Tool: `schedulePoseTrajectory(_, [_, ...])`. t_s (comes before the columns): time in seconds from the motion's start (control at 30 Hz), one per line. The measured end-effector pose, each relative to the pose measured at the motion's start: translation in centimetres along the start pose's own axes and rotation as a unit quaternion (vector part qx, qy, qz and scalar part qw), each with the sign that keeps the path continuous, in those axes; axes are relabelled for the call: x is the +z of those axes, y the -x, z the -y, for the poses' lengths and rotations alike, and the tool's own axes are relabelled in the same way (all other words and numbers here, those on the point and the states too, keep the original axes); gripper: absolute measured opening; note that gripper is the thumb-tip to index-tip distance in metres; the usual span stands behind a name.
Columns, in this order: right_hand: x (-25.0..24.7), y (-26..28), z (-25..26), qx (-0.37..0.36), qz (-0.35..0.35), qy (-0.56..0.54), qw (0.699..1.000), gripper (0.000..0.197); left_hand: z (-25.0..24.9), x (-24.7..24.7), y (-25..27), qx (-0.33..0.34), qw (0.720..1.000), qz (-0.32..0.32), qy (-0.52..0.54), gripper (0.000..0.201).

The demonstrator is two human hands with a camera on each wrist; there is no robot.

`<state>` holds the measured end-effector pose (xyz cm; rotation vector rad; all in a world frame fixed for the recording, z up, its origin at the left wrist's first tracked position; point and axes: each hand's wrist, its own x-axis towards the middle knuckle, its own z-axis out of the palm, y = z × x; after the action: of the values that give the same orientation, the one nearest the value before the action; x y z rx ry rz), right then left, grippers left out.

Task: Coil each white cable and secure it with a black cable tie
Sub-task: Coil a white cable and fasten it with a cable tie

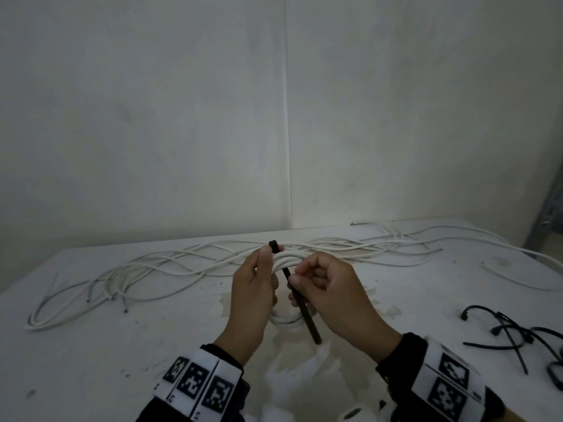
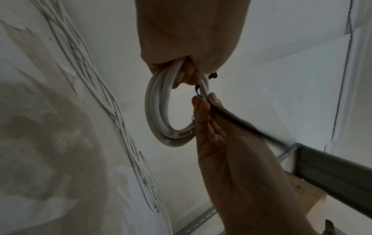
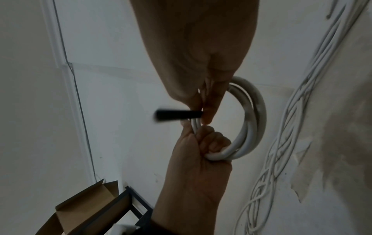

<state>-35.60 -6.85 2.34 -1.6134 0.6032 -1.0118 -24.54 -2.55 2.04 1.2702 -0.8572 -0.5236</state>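
Above the white table (image 1: 106, 354), my left hand (image 1: 262, 266) grips a small coil of white cable (image 1: 286, 263), its fingers curled through the loop (image 3: 255, 111). The head of a black cable tie (image 1: 273, 245) sticks up beside that hand's thumb. My right hand (image 1: 304, 277) pinches the tie's strap (image 1: 301, 309) between thumb and forefinger, just right of the coil. The strap's free end slants down toward me. In the left wrist view the coil (image 2: 157, 114) hangs from my left hand (image 2: 187, 76), and the right hand (image 2: 203, 101) holds the tie (image 2: 245, 125) against it.
Several loose white cables (image 1: 189, 263) sprawl across the back of the table from left to right. A heap of black cable ties (image 1: 515, 333) lies at the right edge. A grey metal frame (image 1: 548, 208) stands at the far right. An open cardboard box (image 3: 86, 206) sits below the table.
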Motion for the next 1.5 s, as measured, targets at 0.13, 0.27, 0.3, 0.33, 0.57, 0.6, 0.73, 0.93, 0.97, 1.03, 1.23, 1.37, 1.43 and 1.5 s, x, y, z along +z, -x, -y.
schedulePoseTrajectory(0.13, [-0.7, 0.6, 0.0, -0.077, 0.104, 0.096, 0.987, 0.027, 0.2, -0.1, -0.4, -0.019, 0.999, 0.014, 0.045, 0.034])
schedulePoseTrajectory(0.27, [-1.2, 0.5, 0.2, -0.152, 0.12, 0.131, 0.972, 0.014, 0.2, -0.2, -0.5, -0.014, 0.998, 0.032, 0.058, 0.037])
schedulePoseTrajectory(0.3, [-1.2, 0.4, 0.3, -0.159, 0.114, 0.124, 0.973, 0.01, 0.3, -0.2, -0.6, -0.016, 0.998, 0.03, 0.055, 0.037])
schedulePoseTrajectory(0.33, [-1.2, 0.4, 0.4, -0.163, 0.108, 0.114, 0.974, 0.005, 0.3, -0.2, -0.6, -0.02, 0.998, 0.027, 0.051, 0.037])
schedulePoseTrajectory(0.57, [-1.0, 0.1, 0.4, -0.141, 0.06, 0.054, 0.987, 0.015, 0.2, 0.1, -0.3, -0.045, 0.997, 0.029, 0.06, 0.037])
schedulePoseTrajectory(0.6, [-1.1, 0.1, 0.5, -0.129, 0.053, 0.041, 0.989, 0.013, 0.1, 0.1, -0.3, -0.051, 0.996, 0.029, 0.064, 0.037])
schedulePoseTrajectory(0.73, [-1.0, 0.0, 0.9, -0.099, 0.05, 0.065, 0.992, 0.021, 0.0, 0.3, -0.1, -0.066, 0.996, 0.025, 0.059, 0.037])
schedulePoseTrajectory(0.93, [-1.1, -0.4, 0.7, -0.062, 0.016, 0.098, 0.993, 0.033, -0.2, 0.3, 0.1, -0.076, 0.997, 0.01, 0.029, 0.041])
schedulePoseTrajectory(0.97, [-1.2, -0.5, 0.6, -0.062, 0.01, 0.107, 0.992, 0.034, -0.2, 0.3, 0.0, -0.076, 0.997, 0.007, 0.023, 0.04])
schedulePoseTrajectory(1.03, [-1.1, -0.6, 0.6, -0.062, 0.004, 0.116, 0.991, 0.034, -0.3, 0.3, 0.1, -0.077, 0.997, 0.004, 0.019, 0.039])
schedulePoseTrajectory(1.23, [-0.9, -0.6, 0.9, -0.053, 0.016, 0.108, 0.993, 0.034, -0.4, 0.0, 0.1, -0.077, 0.997, 0.006, 0.014, 0.038])
schedulePoseTrajectory(1.37, [-0.8, -0.7, 1.1, -0.038, 0.02, 0.102, 0.994, 0.031, -0.6, -0.1, 0.1, -0.074, 0.997, 0.003, 0.011, 0.034])
schedulePoseTrajectory(1.43, [-0.7, -0.7, 1.3, -0.031, 0.016, 0.088, 0.996, 0.028, -0.6, -0.2, 0.1, -0.072, 0.997, -0.001, 0.015, 0.032])
schedulePoseTrajectory(1.5, [-0.5, -0.7, 1.6, -0.034, 0.01, 0.075, 0.997, 0.028, -0.6, -0.2, 0.1, -0.067, 0.998, -0.005, 0.018, 0.03])
